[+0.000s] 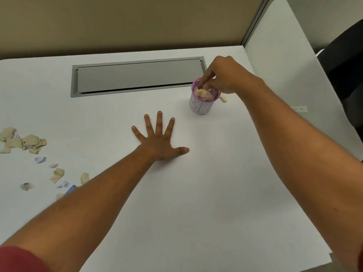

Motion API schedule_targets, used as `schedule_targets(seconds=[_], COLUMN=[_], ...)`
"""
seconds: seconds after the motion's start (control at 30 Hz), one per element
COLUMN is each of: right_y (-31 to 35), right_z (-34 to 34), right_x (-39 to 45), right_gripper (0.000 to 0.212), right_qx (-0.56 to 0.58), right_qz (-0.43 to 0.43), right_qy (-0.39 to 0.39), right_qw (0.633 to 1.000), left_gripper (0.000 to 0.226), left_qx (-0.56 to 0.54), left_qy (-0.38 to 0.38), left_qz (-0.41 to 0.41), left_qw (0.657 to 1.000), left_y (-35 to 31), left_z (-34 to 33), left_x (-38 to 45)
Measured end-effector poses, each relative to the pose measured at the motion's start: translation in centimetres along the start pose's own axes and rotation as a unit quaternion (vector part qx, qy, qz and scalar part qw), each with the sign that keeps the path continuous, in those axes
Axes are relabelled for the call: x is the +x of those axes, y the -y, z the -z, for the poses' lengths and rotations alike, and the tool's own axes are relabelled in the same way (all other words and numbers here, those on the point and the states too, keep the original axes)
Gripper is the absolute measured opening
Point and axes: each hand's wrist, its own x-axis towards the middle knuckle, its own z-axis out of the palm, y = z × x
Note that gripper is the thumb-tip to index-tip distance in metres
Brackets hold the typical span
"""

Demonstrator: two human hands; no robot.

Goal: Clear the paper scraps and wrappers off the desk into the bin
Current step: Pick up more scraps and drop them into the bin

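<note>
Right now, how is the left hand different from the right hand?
The left hand lies flat on the desk with its fingers spread wide; the right hand is up over the little bin with its fingers bunched and pointing down. The left hand holds nothing; the right hand's fingertips are in among the crumpled paper at the top of the bin. The left hand is nearer the loose paper scraps. Both arms are bare.

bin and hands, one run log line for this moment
right hand fingers in bin, pushing scraps | left hand flat on desk | scraps remain far left
</note>
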Motion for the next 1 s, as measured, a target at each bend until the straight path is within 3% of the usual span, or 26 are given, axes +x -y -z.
schedule_targets(seconds=[0.17, 0.33, 0.53, 0.73, 0.9, 1.0], right_y=[-1.7, -4.2, -9.0, -10.5, -11.0, -10.9], right_z=[3.0, -0.7, -8.7, -11.5, -13.3, -13.9], right_x=[-2.8, -5.3, -3.7, -0.7, 0.7, 0.3], right_gripper=[0.020, 0.019, 0.026, 0.045, 0.018, 0.019], right_qx=[0.156, 0.216, 0.169, 0.186, 0.149, 0.140], right_qz=[-0.033, -0.106, -0.202, -0.169, -0.143, -0.134], right_qy=[-0.111, -0.233, -0.180, -0.187, -0.238, -0.264], right_qw=[0.981, 0.942, 0.948, 0.950, 0.949, 0.945], left_gripper=[0.124, 0.125, 0.151, 0.158, 0.154, 0.153], left_qx=[-0.005, -0.004, 0.031, 0.034, 0.036, 0.034], left_qy=[-0.014, -0.012, 0.033, 0.014, -0.029, -0.049], left_qz=[-0.006, -0.016, -0.043, -0.048, -0.057, -0.061], left_qw=[1.000, 1.000, 0.998, 0.998, 0.997, 0.996], left_y=[0.1, 0.2, 1.2, 1.5, 1.7, 1.8], left_z=[-0.2, 0.1, 0.7, -0.3, -1.0, -1.3], left_x=[-0.2, -0.8, -1.5, -0.9, -0.9, -1.0])
